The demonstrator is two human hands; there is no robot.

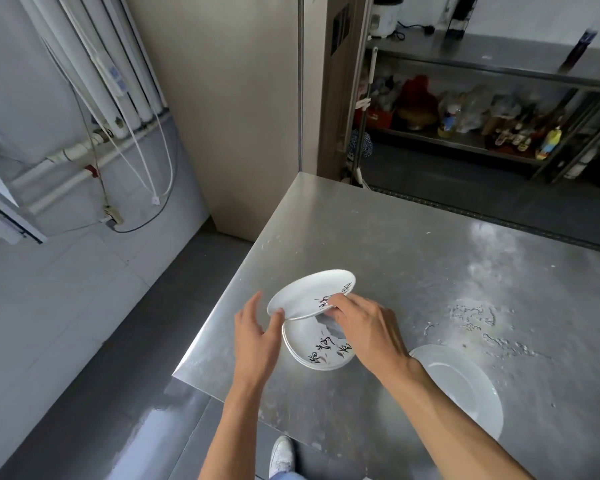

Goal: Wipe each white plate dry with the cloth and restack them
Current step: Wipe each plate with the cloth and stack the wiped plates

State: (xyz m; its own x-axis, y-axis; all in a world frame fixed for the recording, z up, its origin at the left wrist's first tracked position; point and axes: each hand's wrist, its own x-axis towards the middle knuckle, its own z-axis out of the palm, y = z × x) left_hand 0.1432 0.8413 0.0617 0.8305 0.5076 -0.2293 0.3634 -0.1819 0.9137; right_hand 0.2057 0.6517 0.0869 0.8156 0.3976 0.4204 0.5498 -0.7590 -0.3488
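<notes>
The top plate (305, 292) was tilted above the stack of plates (312, 351) near the table's (413, 254) left corner. The right hand (368, 327) pinched its near right rim with curled fingers (340, 301). The left hand (253, 334), its fingers straight and spread, touched the left rim with its thumb. A single plate (465, 386) lay on the table to the right.

Steel table (430, 258) on grey floor (101, 393); white pipes (84, 157) along tiled wall; cluttered metal shelving (482, 109) behind
</notes>
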